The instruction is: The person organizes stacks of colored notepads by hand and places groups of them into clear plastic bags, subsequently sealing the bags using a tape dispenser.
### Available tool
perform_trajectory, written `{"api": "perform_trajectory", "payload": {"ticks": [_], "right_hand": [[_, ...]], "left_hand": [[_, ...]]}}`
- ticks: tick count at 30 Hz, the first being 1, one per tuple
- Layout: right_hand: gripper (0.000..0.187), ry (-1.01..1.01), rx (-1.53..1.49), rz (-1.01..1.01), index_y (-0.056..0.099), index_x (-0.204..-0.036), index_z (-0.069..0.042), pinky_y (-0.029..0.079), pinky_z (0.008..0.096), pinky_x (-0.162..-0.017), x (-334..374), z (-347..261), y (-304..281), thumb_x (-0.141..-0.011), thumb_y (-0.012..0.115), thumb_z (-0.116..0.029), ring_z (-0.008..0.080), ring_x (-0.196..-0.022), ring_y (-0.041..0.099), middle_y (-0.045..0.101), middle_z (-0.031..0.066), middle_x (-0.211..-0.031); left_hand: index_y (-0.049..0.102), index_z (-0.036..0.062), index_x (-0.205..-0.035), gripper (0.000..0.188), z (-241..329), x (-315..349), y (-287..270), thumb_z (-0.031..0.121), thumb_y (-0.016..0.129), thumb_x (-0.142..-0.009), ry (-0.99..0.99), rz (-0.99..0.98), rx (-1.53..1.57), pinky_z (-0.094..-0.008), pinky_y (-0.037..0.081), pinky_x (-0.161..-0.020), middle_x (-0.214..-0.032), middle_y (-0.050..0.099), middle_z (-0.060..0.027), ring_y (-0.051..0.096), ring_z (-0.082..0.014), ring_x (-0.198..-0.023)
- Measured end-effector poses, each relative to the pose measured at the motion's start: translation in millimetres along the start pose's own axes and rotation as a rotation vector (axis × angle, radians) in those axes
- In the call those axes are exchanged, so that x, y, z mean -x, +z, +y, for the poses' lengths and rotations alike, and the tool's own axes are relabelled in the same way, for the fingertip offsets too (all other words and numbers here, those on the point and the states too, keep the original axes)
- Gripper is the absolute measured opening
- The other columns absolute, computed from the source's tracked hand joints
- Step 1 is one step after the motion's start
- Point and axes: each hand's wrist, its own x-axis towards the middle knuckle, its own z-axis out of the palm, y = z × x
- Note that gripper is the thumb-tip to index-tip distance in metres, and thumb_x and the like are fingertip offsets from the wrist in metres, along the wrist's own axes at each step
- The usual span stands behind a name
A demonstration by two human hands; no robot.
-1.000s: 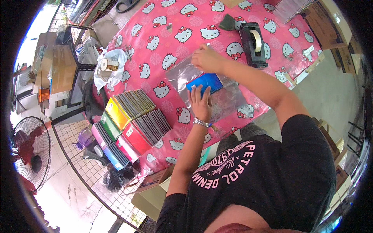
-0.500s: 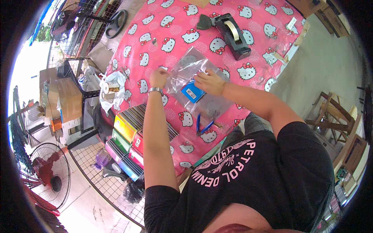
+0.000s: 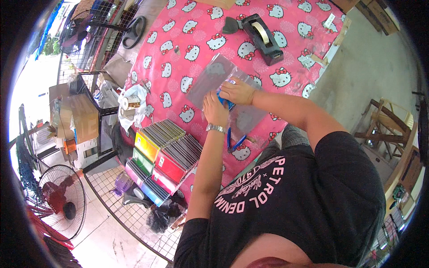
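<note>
A clear plastic sheet or bag (image 3: pixel 209 79) lies on the table, with a small blue spiral notebook (image 3: pixel 231 105) at its middle. Both hands cover most of that notebook. My left hand (image 3: pixel 215 109) rests on its left side over the plastic, fingers stretched out. From the right, my right hand (image 3: pixel 240 91) presses on its upper part, fingers slightly bent and spread. Whether the notebook is inside the plastic or under it I cannot tell. Just below the hands lies a blue-handled pair of pliers or cutters (image 3: pixel 237 144), partly under the plastic.
The pink patterned tablecloth (image 3: pixel 196 114) covers the table. A black tape dispenser (image 3: pixel 263 39) stands at the far right. Stacked colourful spiral notebooks (image 3: pixel 166 154) are at the near left edge, close to my left forearm. A white plastic bag with a roll (image 3: pixel 132 106) sits farther left.
My left hand has let go of the plastic's left edge and moved right onto the notebook, beside my right hand. The plastic's left part now lies flatter.
</note>
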Motion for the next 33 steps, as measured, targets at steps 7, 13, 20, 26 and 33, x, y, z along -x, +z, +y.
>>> {"api": "perform_trajectory", "payload": {"ticks": [7, 13, 20, 26, 33], "right_hand": [[0.019, 0.034, 0.017, 0.058, 0.054, -0.101, -0.016, 0.031, 0.0437, -0.097, 10.7, 8.7, 8.7, -0.083, 0.049, -0.019, 0.0148, -0.103, 0.053, 0.057, 0.0005, -0.093], [0.019, 0.042, -0.023, 0.029, 0.054, -0.101, -0.014, 0.032, 0.0464, -0.098, 7.0, 6.7, 0.2, -0.083, 0.049, -0.019, 0.0203, -0.107, 0.052, 0.060, 0.0058, -0.097], [0.056, 0.248, -0.192, -0.258, 0.047, -0.126, -0.007, 0.021, 0.0547, -0.106, 49.5, -56.1, -32.1, -0.082, 0.053, -0.042, 0.0406, -0.124, 0.039, 0.051, 0.0253, -0.122], [0.085, 0.249, -0.172, -0.421, 0.035, -0.135, 0.002, 0.006, 0.0651, -0.105, 23.2, -69.8, -21.9, -0.080, 0.046, -0.063, 0.0507, -0.131, 0.020, 0.029, 0.0342, -0.138], [0.079, 0.328, -0.142, -0.505, 0.047, -0.126, 0.002, 0.009, 0.0649, -0.105, 13.6, -60.8, -24.7, -0.077, 0.054, -0.059, 0.0450, -0.130, 0.026, 0.035, 0.0263, -0.137]], "left_hand": [[0.061, 0.0051, -0.084, 0.010, -14.2, -7.9, 23.4, 0.010, 0.058, -0.076, 0.047, -0.168, 0.002, -0.0405, 0.042, -0.077, -0.084, 0.054, -0.0096, 0.052, -0.0283, -0.087], [0.061, 0.0052, -0.080, 0.008, -20.1, -17.7, 24.3, 0.010, 0.056, -0.077, 0.116, -0.200, -0.004, -0.0408, 0.044, -0.074, -0.082, 0.055, -0.0107, 0.054, -0.0291, -0.083], [0.062, 0.0040, -0.079, 0.009, -23.4, -14.7, 26.1, 0.010, 0.056, -0.075, 0.097, -0.176, 0.038, -0.0408, 0.046, -0.074, -0.082, 0.058, -0.0110, 0.056, -0.0292, -0.082], [0.066, 0.0054, -0.078, 0.012, -14.4, -24.9, 8.7, 0.011, 0.057, -0.072, 0.144, -0.390, -0.054, -0.0418, 0.049, -0.070, -0.080, 0.061, -0.0118, 0.060, -0.0301, -0.079], [0.062, 0.0013, -0.097, 0.023, 2.4, -14.6, 11.8, 0.013, 0.054, -0.079, 0.087, -0.534, -0.160, -0.0376, 0.052, -0.069, -0.089, 0.063, -0.0122, 0.063, -0.0268, -0.084]]}}
